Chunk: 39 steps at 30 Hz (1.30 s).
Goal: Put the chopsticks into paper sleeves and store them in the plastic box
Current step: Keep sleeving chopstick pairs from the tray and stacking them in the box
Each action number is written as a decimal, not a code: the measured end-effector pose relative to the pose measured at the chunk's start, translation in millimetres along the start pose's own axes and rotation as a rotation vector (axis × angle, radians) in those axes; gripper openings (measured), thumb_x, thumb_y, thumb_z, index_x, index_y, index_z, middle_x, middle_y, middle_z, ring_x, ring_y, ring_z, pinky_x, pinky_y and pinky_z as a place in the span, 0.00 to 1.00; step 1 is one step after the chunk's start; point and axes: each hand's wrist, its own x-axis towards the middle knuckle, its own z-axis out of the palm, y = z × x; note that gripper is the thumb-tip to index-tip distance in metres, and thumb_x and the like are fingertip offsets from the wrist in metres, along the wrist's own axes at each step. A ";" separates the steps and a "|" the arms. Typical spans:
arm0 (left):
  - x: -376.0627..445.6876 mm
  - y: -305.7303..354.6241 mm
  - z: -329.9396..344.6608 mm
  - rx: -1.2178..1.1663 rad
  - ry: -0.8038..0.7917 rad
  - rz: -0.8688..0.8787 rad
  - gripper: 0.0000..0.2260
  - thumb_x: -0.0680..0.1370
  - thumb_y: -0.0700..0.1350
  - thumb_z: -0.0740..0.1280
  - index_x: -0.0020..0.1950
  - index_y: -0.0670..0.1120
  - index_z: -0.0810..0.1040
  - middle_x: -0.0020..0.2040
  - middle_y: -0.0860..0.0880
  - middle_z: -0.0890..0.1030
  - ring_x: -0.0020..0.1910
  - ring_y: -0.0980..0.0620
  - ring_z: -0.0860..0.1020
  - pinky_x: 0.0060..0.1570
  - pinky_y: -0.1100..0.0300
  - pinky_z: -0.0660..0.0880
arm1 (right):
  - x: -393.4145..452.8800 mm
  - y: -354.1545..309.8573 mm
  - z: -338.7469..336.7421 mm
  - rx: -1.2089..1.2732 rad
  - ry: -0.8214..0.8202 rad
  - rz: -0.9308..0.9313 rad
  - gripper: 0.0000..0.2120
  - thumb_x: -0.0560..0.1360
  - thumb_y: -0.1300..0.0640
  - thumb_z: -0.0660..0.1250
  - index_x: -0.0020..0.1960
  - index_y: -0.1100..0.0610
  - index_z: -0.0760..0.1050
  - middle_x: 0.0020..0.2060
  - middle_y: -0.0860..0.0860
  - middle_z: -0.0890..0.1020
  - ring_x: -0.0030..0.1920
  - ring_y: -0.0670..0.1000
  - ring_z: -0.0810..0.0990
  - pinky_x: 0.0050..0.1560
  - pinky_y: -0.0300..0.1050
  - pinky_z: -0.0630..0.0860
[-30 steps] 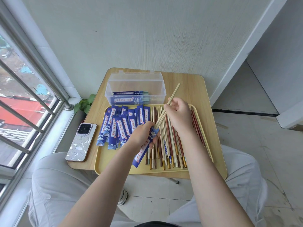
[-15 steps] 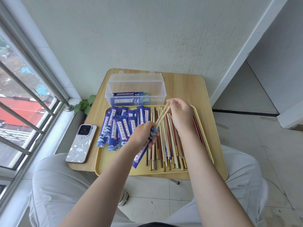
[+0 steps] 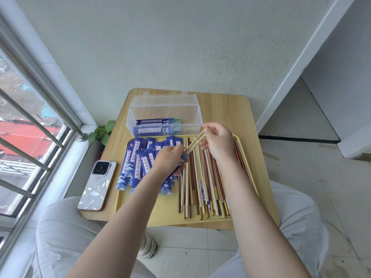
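Note:
My left hand (image 3: 167, 160) grips a blue paper sleeve (image 3: 167, 184) that slants down over the yellow tray (image 3: 160, 213). My right hand (image 3: 217, 142) pinches the top of a pair of pale wooden chopsticks (image 3: 195, 141), whose lower part sits inside the sleeve's mouth by my left fingers. Several loose chopsticks (image 3: 202, 189), pale, brown and red, lie side by side on the tray's right half. A pile of empty blue sleeves (image 3: 138, 159) covers the tray's left half. The open clear plastic box (image 3: 163, 115) behind the tray holds a few filled sleeves.
The tray rests on a small wooden table (image 3: 230, 115) against a white wall. A phone (image 3: 98, 184) lies face down at the table's left edge. A small green plant (image 3: 102, 132) sits by the barred window on the left. My knees flank the table.
My right hand has pushed the pale chopsticks down into the sleeve, so much less of them sticks out above it. My left hand has kept its hold on the sleeve.

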 end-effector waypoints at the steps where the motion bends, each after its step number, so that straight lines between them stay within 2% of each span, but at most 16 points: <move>1: 4.9 5.8 -3.5 0.080 0.020 0.041 0.16 0.80 0.46 0.58 0.39 0.40 0.78 0.31 0.43 0.80 0.28 0.46 0.74 0.34 0.54 0.73 | 3.9 -2.9 -0.2 0.045 -0.002 0.020 0.09 0.81 0.64 0.61 0.53 0.57 0.79 0.41 0.53 0.82 0.30 0.49 0.81 0.35 0.47 0.81; 3: 13.9 19.8 -11.2 0.284 0.094 0.140 0.17 0.80 0.47 0.58 0.37 0.41 0.78 0.32 0.44 0.80 0.30 0.47 0.76 0.36 0.55 0.73 | 12.5 -9.5 -0.7 0.147 0.004 0.057 0.08 0.81 0.65 0.62 0.54 0.60 0.79 0.42 0.55 0.82 0.32 0.50 0.82 0.35 0.45 0.82; 5: 22.7 32.7 -18.6 0.441 0.229 0.277 0.16 0.82 0.48 0.57 0.39 0.42 0.75 0.37 0.45 0.79 0.38 0.46 0.76 0.43 0.52 0.71 | 21.2 -17.2 -0.4 0.251 0.046 0.089 0.07 0.81 0.65 0.62 0.55 0.62 0.78 0.43 0.56 0.81 0.32 0.51 0.82 0.36 0.45 0.82; 6: 29.3 38.3 -23.7 0.480 0.307 0.355 0.14 0.82 0.48 0.57 0.44 0.44 0.77 0.44 0.48 0.79 0.45 0.47 0.76 0.52 0.50 0.71 | 27.8 -21.6 1.4 0.296 0.081 0.107 0.06 0.81 0.65 0.63 0.55 0.61 0.78 0.42 0.56 0.82 0.32 0.51 0.83 0.38 0.46 0.83; 8: 39.1 42.2 -31.6 0.504 0.442 0.474 0.13 0.83 0.49 0.59 0.60 0.45 0.79 0.60 0.50 0.77 0.61 0.49 0.73 0.69 0.50 0.62 | 39.1 -24.8 2.1 0.395 0.180 0.144 0.05 0.81 0.65 0.63 0.55 0.61 0.77 0.40 0.55 0.82 0.32 0.51 0.83 0.40 0.46 0.84; 10: 49.1 40.0 -40.8 0.512 0.503 0.497 0.16 0.82 0.48 0.60 0.67 0.44 0.76 0.68 0.48 0.74 0.67 0.47 0.70 0.74 0.50 0.59 | 53.2 -25.6 6.0 0.473 0.267 0.170 0.06 0.81 0.65 0.63 0.57 0.63 0.76 0.39 0.55 0.82 0.32 0.51 0.84 0.42 0.47 0.84; 16: 67.6 5.2 -53.3 0.663 0.402 0.393 0.24 0.82 0.49 0.62 0.76 0.41 0.66 0.76 0.44 0.66 0.75 0.44 0.63 0.75 0.50 0.59 | 84.1 -26.2 33.3 0.524 0.319 0.221 0.06 0.82 0.65 0.62 0.58 0.63 0.75 0.43 0.57 0.82 0.32 0.50 0.83 0.37 0.41 0.81; 19: 72.0 -8.9 -55.9 0.738 0.333 0.332 0.28 0.82 0.49 0.61 0.80 0.41 0.59 0.80 0.43 0.59 0.81 0.44 0.53 0.79 0.49 0.51 | 92.7 -25.4 51.3 0.459 0.297 0.233 0.07 0.82 0.65 0.61 0.58 0.62 0.75 0.39 0.56 0.82 0.31 0.50 0.83 0.36 0.40 0.82; 22: 72.3 -16.8 -53.1 0.848 0.343 0.332 0.29 0.82 0.48 0.60 0.81 0.42 0.55 0.82 0.43 0.53 0.81 0.44 0.46 0.79 0.49 0.42 | 99.1 -22.6 69.1 0.330 0.201 0.257 0.07 0.83 0.64 0.60 0.59 0.61 0.75 0.41 0.55 0.83 0.32 0.49 0.84 0.41 0.42 0.84; 25: 70.9 -19.0 -50.5 0.908 0.360 0.332 0.31 0.81 0.46 0.61 0.81 0.43 0.53 0.82 0.44 0.51 0.81 0.46 0.43 0.79 0.48 0.39 | 102.2 -23.0 76.0 0.214 0.084 0.284 0.11 0.82 0.64 0.60 0.63 0.60 0.74 0.49 0.52 0.81 0.34 0.50 0.85 0.48 0.46 0.84; 28: 72.0 -20.0 -51.7 0.945 0.372 0.321 0.31 0.81 0.46 0.60 0.82 0.43 0.51 0.83 0.44 0.49 0.81 0.46 0.42 0.79 0.48 0.38 | 101.6 -23.6 72.5 0.117 0.047 0.246 0.16 0.81 0.64 0.58 0.67 0.61 0.74 0.40 0.47 0.80 0.37 0.52 0.86 0.52 0.51 0.83; 29: 71.9 -20.4 -51.6 0.951 0.375 0.315 0.31 0.81 0.46 0.60 0.82 0.43 0.50 0.83 0.44 0.49 0.81 0.46 0.42 0.79 0.48 0.38 | 99.9 -23.5 69.7 0.088 0.043 0.228 0.17 0.81 0.65 0.57 0.68 0.61 0.73 0.41 0.48 0.81 0.37 0.53 0.86 0.52 0.50 0.83; 33: 72.2 -19.9 -50.4 0.956 0.360 0.300 0.33 0.81 0.47 0.61 0.82 0.43 0.49 0.83 0.44 0.48 0.81 0.45 0.41 0.79 0.46 0.39 | 91.9 -21.7 57.1 0.011 0.052 0.152 0.20 0.79 0.65 0.56 0.70 0.59 0.73 0.58 0.54 0.81 0.37 0.52 0.86 0.47 0.48 0.84; 36: 72.8 -15.5 -52.6 0.928 0.341 0.301 0.32 0.81 0.48 0.61 0.82 0.43 0.50 0.83 0.43 0.47 0.81 0.45 0.41 0.79 0.46 0.39 | 78.8 -22.9 49.8 -0.058 0.056 0.063 0.16 0.79 0.65 0.57 0.64 0.58 0.77 0.56 0.53 0.82 0.32 0.50 0.83 0.38 0.44 0.83; 38: 68.3 -14.8 -53.7 0.857 0.389 0.337 0.30 0.80 0.46 0.62 0.80 0.43 0.57 0.82 0.41 0.52 0.81 0.42 0.48 0.78 0.47 0.44 | 66.2 -19.9 49.5 -0.163 0.011 0.022 0.13 0.80 0.64 0.58 0.59 0.58 0.78 0.49 0.53 0.83 0.29 0.47 0.79 0.30 0.40 0.77; 39: 65.9 -16.7 -52.9 0.801 0.447 0.385 0.25 0.79 0.44 0.63 0.76 0.43 0.65 0.78 0.39 0.61 0.78 0.39 0.58 0.77 0.46 0.54 | 60.4 -17.5 50.8 -0.233 -0.038 0.009 0.12 0.80 0.63 0.58 0.57 0.57 0.78 0.46 0.52 0.83 0.29 0.46 0.78 0.29 0.39 0.75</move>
